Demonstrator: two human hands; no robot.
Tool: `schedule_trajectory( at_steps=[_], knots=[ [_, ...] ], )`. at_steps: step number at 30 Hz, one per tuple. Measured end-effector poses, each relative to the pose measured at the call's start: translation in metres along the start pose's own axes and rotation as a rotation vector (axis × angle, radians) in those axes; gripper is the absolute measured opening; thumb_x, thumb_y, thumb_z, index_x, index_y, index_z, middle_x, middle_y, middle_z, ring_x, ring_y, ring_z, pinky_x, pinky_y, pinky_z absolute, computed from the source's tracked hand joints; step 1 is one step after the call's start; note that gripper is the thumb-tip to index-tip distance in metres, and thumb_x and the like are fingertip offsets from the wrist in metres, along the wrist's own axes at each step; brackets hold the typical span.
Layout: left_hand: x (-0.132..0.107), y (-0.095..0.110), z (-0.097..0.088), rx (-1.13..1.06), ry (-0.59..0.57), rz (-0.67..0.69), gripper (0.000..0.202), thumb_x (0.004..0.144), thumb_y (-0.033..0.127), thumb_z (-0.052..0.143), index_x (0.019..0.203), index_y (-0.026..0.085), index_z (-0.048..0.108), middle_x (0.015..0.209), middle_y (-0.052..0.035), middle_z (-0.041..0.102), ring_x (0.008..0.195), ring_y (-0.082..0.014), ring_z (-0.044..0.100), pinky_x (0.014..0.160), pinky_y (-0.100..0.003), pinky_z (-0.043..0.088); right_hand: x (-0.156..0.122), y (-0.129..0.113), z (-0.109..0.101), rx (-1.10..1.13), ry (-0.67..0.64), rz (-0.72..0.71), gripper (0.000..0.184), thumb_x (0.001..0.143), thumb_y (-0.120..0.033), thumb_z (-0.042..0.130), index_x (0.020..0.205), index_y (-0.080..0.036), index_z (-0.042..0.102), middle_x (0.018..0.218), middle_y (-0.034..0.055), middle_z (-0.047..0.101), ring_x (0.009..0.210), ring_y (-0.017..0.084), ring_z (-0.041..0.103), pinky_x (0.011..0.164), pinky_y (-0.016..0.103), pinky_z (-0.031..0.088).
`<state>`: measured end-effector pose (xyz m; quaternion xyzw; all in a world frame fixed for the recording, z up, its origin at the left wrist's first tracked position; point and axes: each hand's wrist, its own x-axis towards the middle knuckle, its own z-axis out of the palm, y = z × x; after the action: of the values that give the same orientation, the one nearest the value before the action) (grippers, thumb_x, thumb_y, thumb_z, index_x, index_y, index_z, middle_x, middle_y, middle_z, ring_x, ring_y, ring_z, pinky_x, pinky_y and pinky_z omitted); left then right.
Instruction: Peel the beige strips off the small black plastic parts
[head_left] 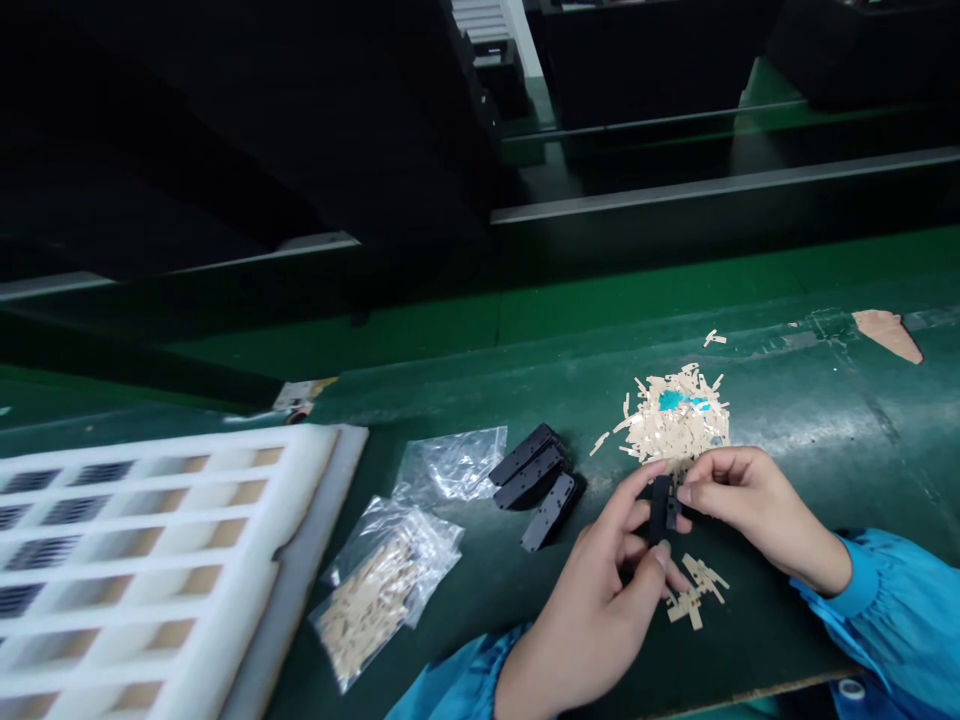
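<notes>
My left hand [600, 590] pinches a small black plastic part [661, 508] between thumb and fingers, holding it upright above the green mat. The fingertips of my right hand [750, 505] are closed on the right side of the same part. Just left of my hands lie three more black parts [538, 480] in a loose stack. Behind my hands sits a heap of tan paper strips [675, 418] with a blue scrap in it. A few tan strips [696, 590] lie under my left hand.
A white foam tray [150, 560] with slotted compartments, some holding black parts, fills the left. Two clear plastic bags [390, 580] lie beside it, the nearer one full of tan strips. The green mat [825, 420] ends at a conveyor rail behind.
</notes>
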<state>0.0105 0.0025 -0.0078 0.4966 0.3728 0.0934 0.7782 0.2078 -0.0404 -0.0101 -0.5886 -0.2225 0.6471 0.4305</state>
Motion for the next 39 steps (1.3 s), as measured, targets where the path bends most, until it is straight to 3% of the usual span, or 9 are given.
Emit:
schedule_trajectory(
  at_steps=[14, 22, 39],
  knots=[
    [-0.0009, 0.0021, -0.0011, 0.005, -0.01, -0.023, 0.061, 0.099, 0.018, 0.05, 0.156, 0.032, 0.034, 0.113, -0.0085, 0.064, 0.082, -0.0179, 0.074, 0.076, -0.034, 0.062, 0.0001, -0.0017, 0.0009, -0.002, 0.003, 0.014, 0.021, 0.077, -0.034, 0.079, 0.069, -0.018, 0.068, 0.064, 0.003, 0.072, 0.062, 0.015, 0.059, 0.067, 0.029, 0.046],
    [0.0009, 0.0006, 0.0003, -0.005, -0.003, -0.022, 0.063, 0.098, 0.017, 0.05, 0.157, 0.034, 0.035, 0.122, -0.0104, 0.06, 0.08, -0.0176, 0.075, 0.076, -0.034, 0.062, -0.0007, -0.0015, 0.0015, 0.004, -0.004, 0.035, 0.022, 0.077, -0.035, 0.078, 0.069, -0.018, 0.068, 0.063, 0.0023, 0.071, 0.062, 0.015, 0.059, 0.066, 0.029, 0.045],
    [0.0005, 0.0, 0.0015, -0.043, -0.015, 0.012, 0.06, 0.099, 0.016, 0.05, 0.155, 0.035, 0.036, 0.121, -0.009, 0.061, 0.08, -0.0165, 0.075, 0.074, -0.032, 0.061, -0.0008, -0.0015, 0.0008, 0.019, -0.023, 0.016, 0.019, 0.079, -0.031, 0.079, 0.069, -0.018, 0.068, 0.063, 0.0012, 0.072, 0.059, 0.012, 0.059, 0.064, 0.026, 0.045]
  ],
)
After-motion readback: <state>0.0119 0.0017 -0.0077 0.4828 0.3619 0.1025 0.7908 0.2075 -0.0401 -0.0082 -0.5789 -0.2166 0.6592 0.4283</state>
